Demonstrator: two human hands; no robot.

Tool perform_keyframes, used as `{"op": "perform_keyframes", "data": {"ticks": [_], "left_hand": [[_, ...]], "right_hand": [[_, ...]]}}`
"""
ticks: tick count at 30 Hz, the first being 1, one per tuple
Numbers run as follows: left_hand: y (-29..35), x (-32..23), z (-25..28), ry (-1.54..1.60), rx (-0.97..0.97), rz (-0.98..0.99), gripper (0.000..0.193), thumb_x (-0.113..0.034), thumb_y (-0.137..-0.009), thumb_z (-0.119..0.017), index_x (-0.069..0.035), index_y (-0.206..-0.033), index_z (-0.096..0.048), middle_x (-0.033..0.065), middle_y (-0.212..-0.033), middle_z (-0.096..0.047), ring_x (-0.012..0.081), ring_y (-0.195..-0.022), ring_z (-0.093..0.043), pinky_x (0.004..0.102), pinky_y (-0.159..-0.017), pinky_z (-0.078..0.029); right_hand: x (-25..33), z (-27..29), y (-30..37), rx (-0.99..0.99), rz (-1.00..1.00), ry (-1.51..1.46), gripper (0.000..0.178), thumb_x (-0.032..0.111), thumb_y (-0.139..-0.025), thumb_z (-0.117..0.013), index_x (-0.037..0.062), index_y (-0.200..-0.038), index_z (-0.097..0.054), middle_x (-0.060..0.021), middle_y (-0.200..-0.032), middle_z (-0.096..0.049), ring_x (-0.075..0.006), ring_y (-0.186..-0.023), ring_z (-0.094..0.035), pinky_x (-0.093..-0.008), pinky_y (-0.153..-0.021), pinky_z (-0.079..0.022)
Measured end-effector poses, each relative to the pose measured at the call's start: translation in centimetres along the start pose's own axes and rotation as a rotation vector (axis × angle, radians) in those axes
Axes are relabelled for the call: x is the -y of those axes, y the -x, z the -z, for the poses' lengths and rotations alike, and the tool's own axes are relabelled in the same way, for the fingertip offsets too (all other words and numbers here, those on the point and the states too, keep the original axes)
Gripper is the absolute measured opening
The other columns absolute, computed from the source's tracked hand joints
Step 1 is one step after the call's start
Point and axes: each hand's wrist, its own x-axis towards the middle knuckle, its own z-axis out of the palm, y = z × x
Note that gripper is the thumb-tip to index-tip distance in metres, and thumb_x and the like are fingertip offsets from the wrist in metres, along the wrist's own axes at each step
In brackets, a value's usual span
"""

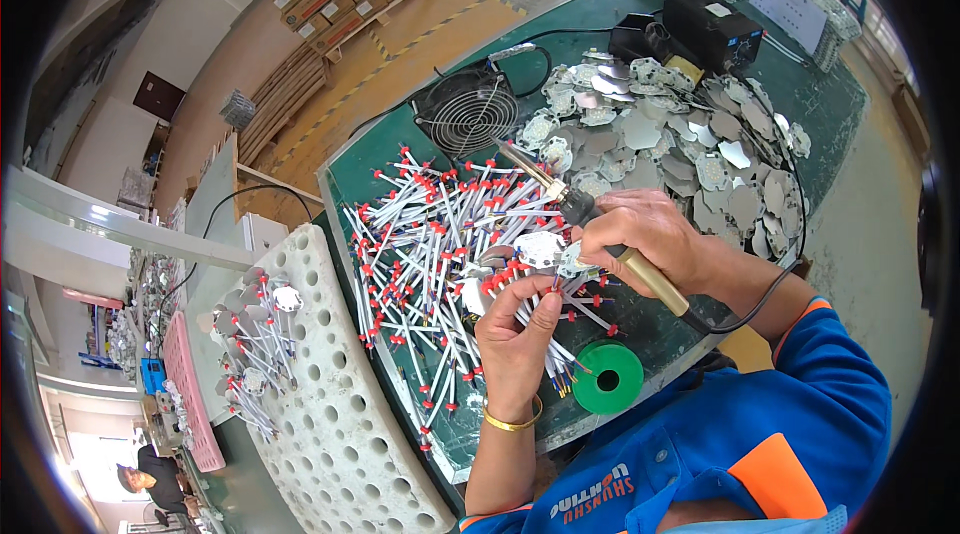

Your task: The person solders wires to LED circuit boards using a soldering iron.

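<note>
My right hand (640,239) is wrapped round a soldering iron (655,284) with a black and gold handle. Its metal tip points away to the upper left, over the pile. At the fingertips of that same hand is a small silvery circuit plate (574,260). Just below it, my left hand (520,329) pinches a white cable (556,354) with a red ring near its end, close against the plate. Whether the wires touch the plate is hidden by the fingers. Many similar red-ringed cables (440,224) lie heaped beyond my left hand.
A pile of silvery plates (640,134) covers the far right of the green table (840,114). A fan (470,119) and a black power box (710,29) stand at the back. A green spool (608,379) lies near me. A white perforated board (340,414) stands left.
</note>
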Motion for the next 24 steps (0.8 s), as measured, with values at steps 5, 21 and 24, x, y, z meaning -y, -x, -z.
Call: {"op": "perform_keyframes", "data": {"ticks": [5, 21, 24], "left_hand": [[0.1, -0.1, 0.0, -0.031, -0.002, 0.006, 0.015, -0.007, -0.082, -0.065, 0.0, -0.095, -0.063, 0.0011, -0.088, -0.062, 0.006, -0.078, -0.053, 0.0194, -0.072, -0.042], [-0.1, -0.4, -0.4, -0.104, -0.017, -0.078, 0.016, -0.007, -0.082, -0.065, -0.001, -0.097, -0.06, 0.0005, -0.087, -0.061, 0.0054, -0.077, -0.052, 0.0193, -0.07, -0.042], [0.0, -1.6, -0.9, -0.048, -0.043, -0.017, 0.015, -0.006, -0.083, -0.063, 0.0, -0.096, -0.061, 0.0007, -0.087, -0.062, 0.0055, -0.078, -0.054, 0.0188, -0.071, -0.042]], "right_hand": [[0.3, 0.4, -0.3, 0.076, 0.042, 0.017, 0.025, 0.013, -0.071, -0.06, 0.0085, -0.093, -0.051, -0.0069, -0.068, -0.052, -0.0281, -0.061, -0.055, -0.0378, -0.054, -0.043], [0.8, 0.7, -0.7, 0.199, -0.053, 0.105, 0.024, 0.015, -0.078, -0.055, 0.0119, -0.1, -0.047, -0.0053, -0.076, -0.056, -0.0265, -0.064, -0.06, -0.0357, -0.049, -0.045], [0.5, 1.2, -1.9, 0.235, -0.039, 0.057, 0.025, 0.014, -0.078, -0.058, 0.0094, -0.099, -0.046, -0.0062, -0.082, -0.058, -0.0277, -0.068, -0.061, -0.0359, -0.052, -0.046]]}}
